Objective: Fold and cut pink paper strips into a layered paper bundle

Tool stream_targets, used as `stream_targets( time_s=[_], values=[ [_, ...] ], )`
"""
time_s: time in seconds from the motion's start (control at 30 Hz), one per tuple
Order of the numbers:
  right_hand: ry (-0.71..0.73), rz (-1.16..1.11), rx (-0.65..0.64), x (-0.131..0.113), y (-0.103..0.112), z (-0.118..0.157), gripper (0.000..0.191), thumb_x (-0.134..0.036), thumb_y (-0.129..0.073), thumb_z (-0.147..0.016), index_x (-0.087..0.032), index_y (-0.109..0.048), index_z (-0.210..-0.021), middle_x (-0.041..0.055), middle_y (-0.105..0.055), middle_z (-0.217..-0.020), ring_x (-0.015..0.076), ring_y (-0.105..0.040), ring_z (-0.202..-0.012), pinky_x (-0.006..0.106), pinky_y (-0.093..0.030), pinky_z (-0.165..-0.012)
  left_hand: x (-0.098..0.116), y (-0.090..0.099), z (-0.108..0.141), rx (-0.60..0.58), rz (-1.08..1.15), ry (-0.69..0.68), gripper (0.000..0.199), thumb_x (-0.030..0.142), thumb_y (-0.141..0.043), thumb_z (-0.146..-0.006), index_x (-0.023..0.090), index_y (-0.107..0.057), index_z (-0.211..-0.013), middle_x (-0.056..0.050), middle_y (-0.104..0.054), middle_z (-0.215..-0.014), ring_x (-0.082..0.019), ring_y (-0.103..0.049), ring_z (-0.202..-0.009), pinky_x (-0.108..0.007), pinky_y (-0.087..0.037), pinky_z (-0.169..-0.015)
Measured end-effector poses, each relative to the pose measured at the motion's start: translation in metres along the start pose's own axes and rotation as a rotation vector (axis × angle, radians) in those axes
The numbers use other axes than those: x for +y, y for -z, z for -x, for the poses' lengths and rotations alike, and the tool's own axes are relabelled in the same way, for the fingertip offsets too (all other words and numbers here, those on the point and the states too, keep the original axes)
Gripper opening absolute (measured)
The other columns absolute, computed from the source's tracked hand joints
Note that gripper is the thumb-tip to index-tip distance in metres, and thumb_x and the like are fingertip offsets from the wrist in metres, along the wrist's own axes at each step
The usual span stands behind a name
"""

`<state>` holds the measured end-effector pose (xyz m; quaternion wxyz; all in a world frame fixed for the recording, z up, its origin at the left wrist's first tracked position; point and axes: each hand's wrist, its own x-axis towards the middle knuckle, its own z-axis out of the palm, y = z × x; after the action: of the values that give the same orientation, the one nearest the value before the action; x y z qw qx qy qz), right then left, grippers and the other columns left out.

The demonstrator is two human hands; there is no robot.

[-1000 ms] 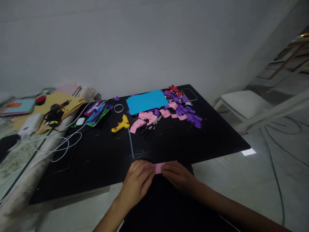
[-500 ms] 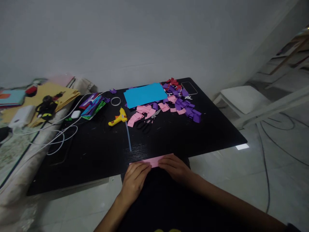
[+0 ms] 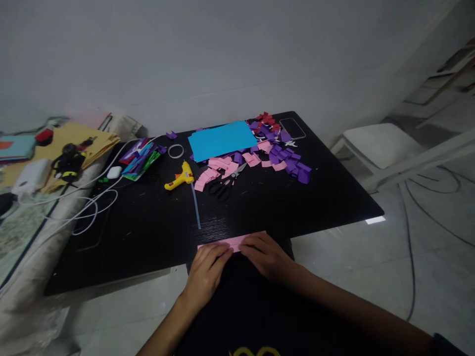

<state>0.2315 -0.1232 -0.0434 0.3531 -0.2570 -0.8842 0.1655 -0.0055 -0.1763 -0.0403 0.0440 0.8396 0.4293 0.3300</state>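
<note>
A folded pink paper strip (image 3: 234, 243) lies along the front edge of the black table (image 3: 148, 237). My left hand (image 3: 210, 267) grips its left part, fingers together on top. On its right part my right hand (image 3: 265, 254) presses with fingers closed round the near edge. Beyond the strip are a yellow glue gun (image 3: 180, 177) with a clear glue stick, and black-handled scissors (image 3: 225, 186). Pink paper pieces (image 3: 208, 176) lie beside the scissors, and purple pieces (image 3: 299, 168) are heaped to the right.
Blue sheets (image 3: 222, 141) and a tape ring (image 3: 175, 151) sit toward the back. White cables (image 3: 94, 210) loop across the table's left side, near coloured papers (image 3: 143, 158). A white chair (image 3: 386, 143) stands at the right.
The view has shifted slightly. My right hand has slid a little to the left along the pink strip; my left hand keeps its hold.
</note>
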Motion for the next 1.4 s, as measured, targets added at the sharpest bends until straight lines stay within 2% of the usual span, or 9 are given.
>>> stream_targets(
  time_s=[0.3,0.57,0.8,1.1,1.4],
  values=[
    [0.035,-0.003,0.049,0.002,-0.002,0.001,0.023,-0.01,-0.051,-0.102,-0.013,-0.069,-0.116,0.0107,-0.073,-0.105,0.0229,-0.064,-0.101,0.039,-0.058,-0.09,-0.002,0.0,0.002,-0.034,-0.013,0.004,0.039,0.004,-0.054,-0.099,0.016,-0.063,-0.135,-0.013,-0.07,-0.118,-0.025,-0.063,-0.112,-0.039,-0.05,-0.094],
    [0.027,0.004,0.058,-0.002,0.0,0.0,0.023,-0.011,-0.049,-0.103,-0.013,-0.069,-0.116,0.0105,-0.072,-0.104,0.0227,-0.065,-0.101,0.04,-0.058,-0.09,-0.001,0.001,-0.001,-0.031,-0.028,-0.005,0.036,0.005,-0.053,-0.099,0.016,-0.065,-0.132,-0.013,-0.07,-0.117,-0.025,-0.063,-0.111,-0.038,-0.051,-0.093],
    [0.017,0.051,0.047,-0.003,-0.003,0.002,0.026,-0.006,-0.052,-0.1,-0.013,-0.068,-0.12,0.0112,-0.074,-0.112,0.0237,-0.066,-0.107,0.041,-0.059,-0.095,0.003,0.001,-0.005,-0.02,-0.042,0.017,0.03,0.008,-0.057,-0.097,0.016,-0.068,-0.124,-0.012,-0.071,-0.113,-0.024,-0.066,-0.105,-0.039,-0.053,-0.09],
    [0.013,0.041,0.047,-0.003,-0.005,-0.001,0.021,-0.005,-0.054,-0.1,-0.012,-0.07,-0.112,0.0105,-0.074,-0.107,0.0233,-0.066,-0.103,0.04,-0.059,-0.094,0.008,-0.004,-0.012,0.041,-0.004,0.022,0.023,0.009,-0.062,-0.098,0.017,-0.068,-0.119,-0.009,-0.076,-0.109,-0.023,-0.071,-0.104,-0.039,-0.056,-0.092],
    [-0.016,-0.063,0.095,-0.001,-0.005,-0.003,0.021,-0.005,-0.05,-0.102,-0.015,-0.068,-0.105,0.0086,-0.073,-0.102,0.0209,-0.066,-0.097,0.039,-0.056,-0.089,0.011,-0.004,-0.015,0.032,-0.006,0.049,0.021,0.01,-0.059,-0.1,0.016,-0.068,-0.117,-0.009,-0.076,-0.107,-0.023,-0.071,-0.101,-0.039,-0.055,-0.089]
  ],
)
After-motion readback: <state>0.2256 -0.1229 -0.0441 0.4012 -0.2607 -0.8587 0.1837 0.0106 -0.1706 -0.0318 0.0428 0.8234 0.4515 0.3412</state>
